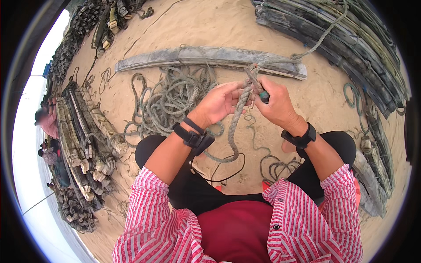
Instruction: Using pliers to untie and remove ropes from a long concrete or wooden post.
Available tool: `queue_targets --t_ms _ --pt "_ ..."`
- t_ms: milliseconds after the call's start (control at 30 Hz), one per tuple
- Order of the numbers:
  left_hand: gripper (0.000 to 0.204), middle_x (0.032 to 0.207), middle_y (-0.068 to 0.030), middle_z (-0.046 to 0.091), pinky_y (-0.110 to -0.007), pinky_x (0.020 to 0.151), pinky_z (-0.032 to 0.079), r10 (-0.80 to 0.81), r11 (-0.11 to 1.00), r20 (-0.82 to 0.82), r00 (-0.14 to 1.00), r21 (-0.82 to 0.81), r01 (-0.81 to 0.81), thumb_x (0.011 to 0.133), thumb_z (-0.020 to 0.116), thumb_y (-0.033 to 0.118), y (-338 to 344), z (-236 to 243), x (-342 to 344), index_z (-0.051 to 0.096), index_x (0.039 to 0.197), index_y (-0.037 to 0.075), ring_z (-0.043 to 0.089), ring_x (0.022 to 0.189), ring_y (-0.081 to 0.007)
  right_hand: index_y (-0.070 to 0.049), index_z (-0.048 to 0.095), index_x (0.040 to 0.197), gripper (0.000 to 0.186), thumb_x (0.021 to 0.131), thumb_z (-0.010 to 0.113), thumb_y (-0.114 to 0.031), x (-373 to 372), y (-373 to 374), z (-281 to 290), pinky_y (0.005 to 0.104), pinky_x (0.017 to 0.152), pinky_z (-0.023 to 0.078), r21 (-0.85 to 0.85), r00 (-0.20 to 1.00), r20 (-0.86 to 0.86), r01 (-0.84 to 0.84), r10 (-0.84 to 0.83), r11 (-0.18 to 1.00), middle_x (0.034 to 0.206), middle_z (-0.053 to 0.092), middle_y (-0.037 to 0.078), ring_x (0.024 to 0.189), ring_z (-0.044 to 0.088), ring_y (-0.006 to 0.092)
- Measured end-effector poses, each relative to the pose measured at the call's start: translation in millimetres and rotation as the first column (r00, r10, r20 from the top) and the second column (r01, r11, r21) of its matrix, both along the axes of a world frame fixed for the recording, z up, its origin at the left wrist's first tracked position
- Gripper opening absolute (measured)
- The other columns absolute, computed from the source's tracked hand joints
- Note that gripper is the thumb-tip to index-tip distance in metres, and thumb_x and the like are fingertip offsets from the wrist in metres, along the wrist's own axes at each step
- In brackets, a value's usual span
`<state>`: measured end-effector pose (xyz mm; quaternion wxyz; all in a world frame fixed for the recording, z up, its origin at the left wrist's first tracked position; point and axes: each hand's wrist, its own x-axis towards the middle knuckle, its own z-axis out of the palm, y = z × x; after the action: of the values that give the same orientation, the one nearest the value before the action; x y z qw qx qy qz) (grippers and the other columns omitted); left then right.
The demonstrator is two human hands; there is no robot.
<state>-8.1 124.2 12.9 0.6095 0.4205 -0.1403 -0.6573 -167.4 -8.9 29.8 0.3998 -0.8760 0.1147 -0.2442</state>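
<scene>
A thick, twisted grey rope hangs in front of me and curves back below my hands. My left hand has its fingers closed around the rope from the left side. My right hand grips a short rod-like tool with a dark green end, set against the rope. The tool's upper part meets the rope near a knotted spot, and its exact kind is hard to make out. From that spot the rope runs up to the far right. A tangled heap of grey-green rope lies on the sand beyond my left hand.
A long weathered grey beam lies across the sand ahead. Stacked dark planks fill the far right. Bundled slats and several people are at the left. A thin cord curls between my legs.
</scene>
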Motion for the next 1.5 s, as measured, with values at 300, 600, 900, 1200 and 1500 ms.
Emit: queue_targets --t_ms 300,600,900,1200,1500 --pt "0.036 0.111 -0.0129 0.066 -0.040 0.080 0.055 -0.005 0.999 -0.050 0.999 -0.037 0.003 0.103 0.043 0.027 -1 -6 2 0.054 0.125 0.000 0.066 0.096 -0.0219 0.000 0.061 0.101 0.021 0.080 0.064 -0.001 3 4 1 0.0343 0.067 0.050 -0.003 0.999 0.025 -0.037 0.037 0.999 0.083 0.065 0.013 0.073 0.064 0.0242" --pt "0.031 0.095 -0.0022 0.065 -0.025 0.062 0.046 0.196 0.980 0.102 0.975 0.024 -0.199 0.096 0.045 0.009 -7 -10 22 0.060 0.122 0.002 0.058 0.078 -0.0096 -0.002 0.059 0.093 0.019 0.078 0.068 -0.008 -18 8 29 0.0314 0.066 0.045 0.454 0.802 -0.154 -0.461 0.577 0.762 0.076 0.057 0.011 0.069 0.053 0.0161" --pt "0.034 0.104 -0.0074 0.066 -0.038 0.079 0.049 0.188 0.982 -0.125 0.974 0.030 -0.185 0.102 0.043 0.027 -13 -13 -3 0.059 0.121 0.004 0.061 0.091 -0.0195 -0.002 0.056 0.101 0.032 0.074 0.071 -0.005 1 10 13 0.0452 0.074 0.047 -0.119 0.999 0.011 -0.040 0.042 0.992 0.090 0.060 0.016 0.087 0.058 0.0370" --pt "0.026 0.096 -0.0035 0.064 -0.037 0.072 0.050 0.147 0.989 -0.071 0.987 0.035 -0.144 0.102 0.046 0.026 -16 -19 -10 0.061 0.113 0.007 0.061 0.086 -0.0172 -0.004 0.056 0.099 0.028 0.074 0.069 -0.004 12 6 7 0.0418 0.068 0.048 -0.113 0.995 -0.096 -0.030 0.019 0.993 0.086 0.063 0.011 0.078 0.060 0.0313" --pt "0.024 0.086 -0.0009 0.060 -0.028 0.058 0.042 0.192 0.976 0.002 0.981 0.109 -0.191 0.100 0.051 0.032 -12 -34 16 0.059 0.102 0.010 0.053 0.068 -0.0108 -0.005 0.058 0.088 0.021 0.082 0.073 -0.017 -16 -12 16 0.0229 0.057 0.038 0.467 0.854 -0.213 -0.338 0.475 0.817 0.073 0.052 -0.002 0.065 0.045 0.0048"
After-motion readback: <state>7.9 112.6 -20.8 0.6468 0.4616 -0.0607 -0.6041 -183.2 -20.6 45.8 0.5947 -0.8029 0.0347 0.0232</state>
